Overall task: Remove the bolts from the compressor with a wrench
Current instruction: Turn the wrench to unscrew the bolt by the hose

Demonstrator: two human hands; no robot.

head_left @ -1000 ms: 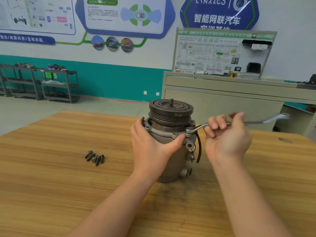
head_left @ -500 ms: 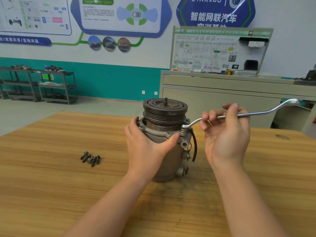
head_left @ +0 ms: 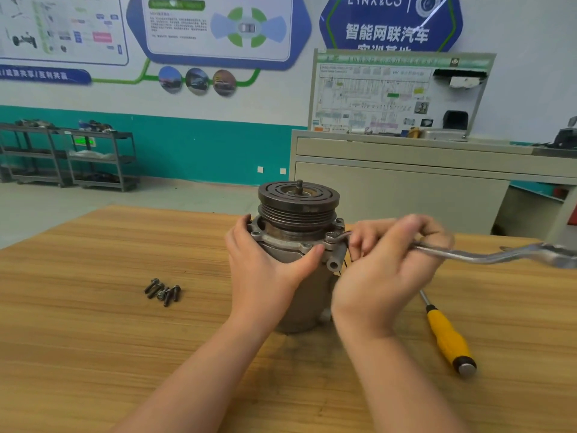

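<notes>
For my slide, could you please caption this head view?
Left hand steadies the grey metal compressor while right hand turns a steel wrench on a flange bolt.

wrench (head_left: 487,256): blurred, far end cut off | right hand (head_left: 387,270): blurred

Left hand (head_left: 265,270) wraps forward, thumb out; right hand (head_left: 384,276) has fingers (head_left: 368,235) curled, blurred.

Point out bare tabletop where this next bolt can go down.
Bare wood lies left of the loose bolts and between them and the compressor. Right is crowded: right hand, wrench, screwdriver.
</notes>
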